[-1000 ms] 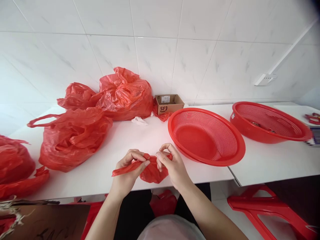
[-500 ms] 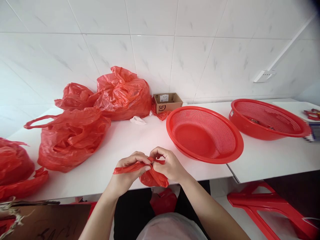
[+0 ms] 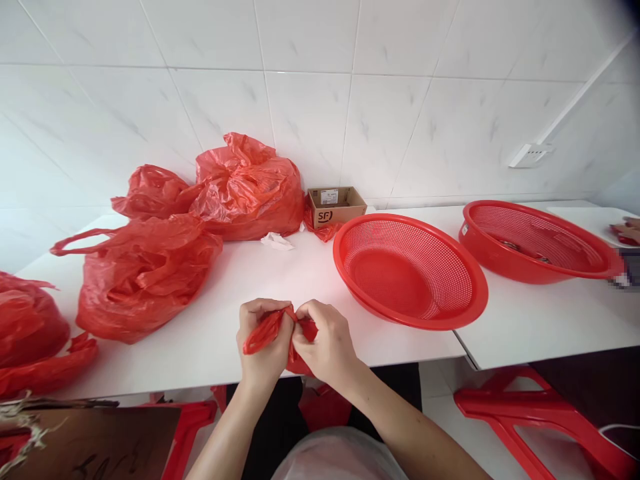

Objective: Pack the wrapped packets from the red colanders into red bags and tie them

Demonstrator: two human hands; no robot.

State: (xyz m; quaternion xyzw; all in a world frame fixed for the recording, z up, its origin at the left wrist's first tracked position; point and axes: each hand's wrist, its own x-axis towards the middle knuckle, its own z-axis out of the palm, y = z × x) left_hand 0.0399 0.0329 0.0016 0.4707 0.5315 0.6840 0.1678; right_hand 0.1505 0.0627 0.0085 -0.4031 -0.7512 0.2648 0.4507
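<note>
My left hand (image 3: 263,347) and my right hand (image 3: 323,343) are pressed together at the front edge of the white table (image 3: 235,287). Both pinch a small crumpled red plastic bag (image 3: 260,333). A twisted end of the bag sticks out to the left under my left fingers, and the rest is mostly hidden behind both hands. An empty red perforated basket (image 3: 410,270) lies on the table just right of my hands.
Several stuffed red plastic bags (image 3: 143,273) fill the table's left and back. A small cardboard box (image 3: 336,205) stands by the tiled wall. A second red basket (image 3: 537,241) sits at the right, with another person's hand (image 3: 629,230) beyond it. Red stools (image 3: 540,413) stand below.
My hands have drawn closer together and bunched the small bag up tighter. Its hanging body is now hidden behind them. Another person's hand has appeared at the far right edge.
</note>
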